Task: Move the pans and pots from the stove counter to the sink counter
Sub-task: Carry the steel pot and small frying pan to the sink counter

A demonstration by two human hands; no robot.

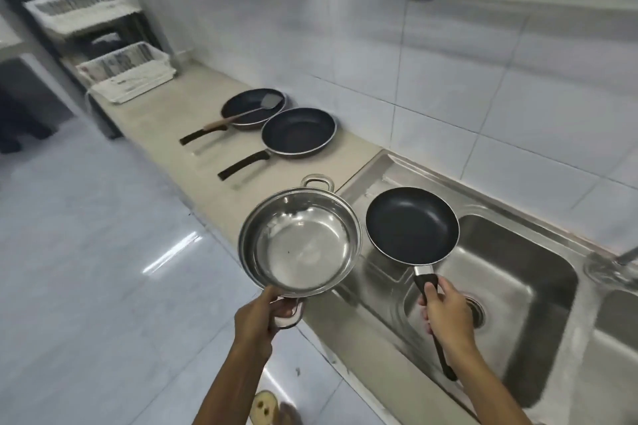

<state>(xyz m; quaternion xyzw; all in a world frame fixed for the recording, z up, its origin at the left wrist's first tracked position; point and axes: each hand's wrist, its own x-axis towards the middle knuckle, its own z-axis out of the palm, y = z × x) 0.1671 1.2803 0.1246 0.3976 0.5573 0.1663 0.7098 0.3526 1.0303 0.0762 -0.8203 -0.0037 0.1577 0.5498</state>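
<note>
Left hand [257, 319] grips the steel pot [299, 242] by one loop handle, so it'll tip; right hand [445, 312] holds the lighter pan [412, 225] at 3 o'clock by its stick handle.

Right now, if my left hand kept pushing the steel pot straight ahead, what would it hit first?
Probably the nearer frying pan on the counter. The left hand holds the steel pot pointing that way, though the pot may be high enough to pass over; depth is unclear.
</note>
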